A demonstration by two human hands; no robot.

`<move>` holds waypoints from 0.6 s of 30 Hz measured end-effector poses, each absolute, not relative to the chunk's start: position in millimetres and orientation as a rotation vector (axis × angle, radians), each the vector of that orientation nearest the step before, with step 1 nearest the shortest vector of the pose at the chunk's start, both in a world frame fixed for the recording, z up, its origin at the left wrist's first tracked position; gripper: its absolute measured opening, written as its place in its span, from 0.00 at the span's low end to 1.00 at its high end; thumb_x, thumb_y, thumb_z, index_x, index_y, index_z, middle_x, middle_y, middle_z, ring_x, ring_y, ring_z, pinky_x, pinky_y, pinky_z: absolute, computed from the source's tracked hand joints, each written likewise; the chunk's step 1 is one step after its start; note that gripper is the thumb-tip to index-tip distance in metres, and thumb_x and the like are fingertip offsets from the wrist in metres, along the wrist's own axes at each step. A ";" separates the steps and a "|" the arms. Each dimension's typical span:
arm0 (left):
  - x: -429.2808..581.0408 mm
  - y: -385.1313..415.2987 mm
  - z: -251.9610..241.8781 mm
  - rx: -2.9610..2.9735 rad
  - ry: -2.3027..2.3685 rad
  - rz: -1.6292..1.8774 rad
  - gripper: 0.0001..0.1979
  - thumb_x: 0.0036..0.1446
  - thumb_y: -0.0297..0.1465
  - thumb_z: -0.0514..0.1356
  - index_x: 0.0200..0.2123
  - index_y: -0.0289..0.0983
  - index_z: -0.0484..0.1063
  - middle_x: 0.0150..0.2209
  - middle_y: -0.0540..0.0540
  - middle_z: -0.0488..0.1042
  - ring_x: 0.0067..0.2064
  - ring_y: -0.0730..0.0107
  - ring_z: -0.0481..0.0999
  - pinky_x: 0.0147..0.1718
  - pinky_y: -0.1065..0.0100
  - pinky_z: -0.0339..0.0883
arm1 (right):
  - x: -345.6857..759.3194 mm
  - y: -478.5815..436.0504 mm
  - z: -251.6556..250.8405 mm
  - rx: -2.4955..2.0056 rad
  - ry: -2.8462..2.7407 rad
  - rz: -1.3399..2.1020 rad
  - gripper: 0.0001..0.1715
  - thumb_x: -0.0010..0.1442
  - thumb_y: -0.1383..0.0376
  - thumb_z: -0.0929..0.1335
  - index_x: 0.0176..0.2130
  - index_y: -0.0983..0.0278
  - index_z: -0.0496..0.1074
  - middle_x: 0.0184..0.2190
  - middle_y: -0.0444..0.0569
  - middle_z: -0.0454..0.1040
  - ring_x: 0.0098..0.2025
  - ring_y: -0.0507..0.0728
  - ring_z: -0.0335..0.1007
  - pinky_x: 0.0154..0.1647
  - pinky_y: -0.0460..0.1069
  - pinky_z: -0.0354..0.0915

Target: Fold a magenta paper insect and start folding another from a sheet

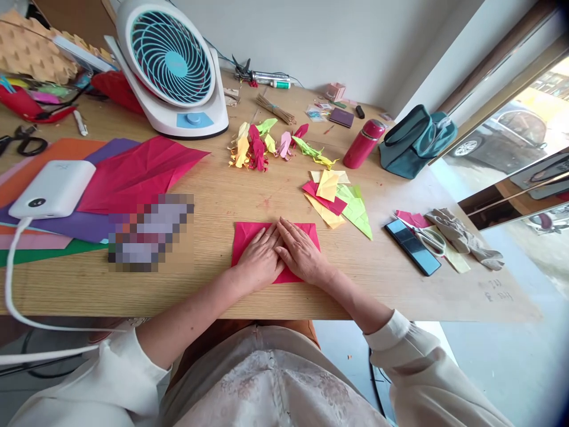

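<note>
The left hand (262,255) and right hand (304,252) lie flat on red paper (242,240)

The red paper is on the tabletop (217,196), right under the fingers (291,231). The fingers are straight and close together, gripping nothing, and the two hands touch in the middle. Past the fingers, to the right, stands a red bottle (364,144). Its lid is on, so its inside is hidden. Just right of that sits a green bag (409,148); I can't see what it holds. Much farther past the fingers is a little pink box (335,91), too small to see into.
</note>
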State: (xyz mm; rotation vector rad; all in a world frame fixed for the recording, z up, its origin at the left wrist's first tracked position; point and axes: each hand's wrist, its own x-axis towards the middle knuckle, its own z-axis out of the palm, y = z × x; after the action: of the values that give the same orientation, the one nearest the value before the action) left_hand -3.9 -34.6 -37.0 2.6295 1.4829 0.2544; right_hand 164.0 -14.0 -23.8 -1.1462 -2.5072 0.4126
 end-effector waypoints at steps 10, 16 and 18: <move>-14.0 -29.9 -32.3 2.494 1.785 0.249 0.33 0.69 0.34 0.47 0.71 0.19 0.54 0.73 0.27 0.49 0.75 0.46 0.49 0.72 0.50 0.47 | 177.7 -10.9 -37.9 -1.513 -2.490 0.139 0.39 0.73 0.52 0.60 0.71 0.75 0.57 0.74 0.62 0.50 0.76 0.66 0.47 0.76 0.61 0.44; -39.2 -25.5 -32.6 2.394 1.955 0.222 0.34 0.70 0.36 0.44 0.71 0.19 0.51 0.74 0.28 0.48 0.75 0.46 0.49 0.72 0.49 0.46 | 184.3 -8.9 -38.8 -1.602 -2.473 0.121 0.41 0.73 0.52 0.59 0.72 0.75 0.54 0.74 0.64 0.48 0.76 0.66 0.46 0.76 0.60 0.43; -45.3 -24.8 -34.0 2.386 1.970 0.231 0.34 0.70 0.36 0.43 0.72 0.20 0.51 0.74 0.29 0.48 0.75 0.46 0.49 0.72 0.49 0.46 | 183.7 -8.9 -38.6 -1.646 -2.463 0.120 0.41 0.73 0.52 0.59 0.72 0.76 0.54 0.74 0.64 0.47 0.76 0.66 0.44 0.76 0.60 0.42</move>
State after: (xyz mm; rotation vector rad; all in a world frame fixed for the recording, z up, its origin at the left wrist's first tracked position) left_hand -45.3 -24.8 -34.0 2.3864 1.9700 0.2308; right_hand 183.7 -8.9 -38.6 -1.6460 -2.4630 0.1197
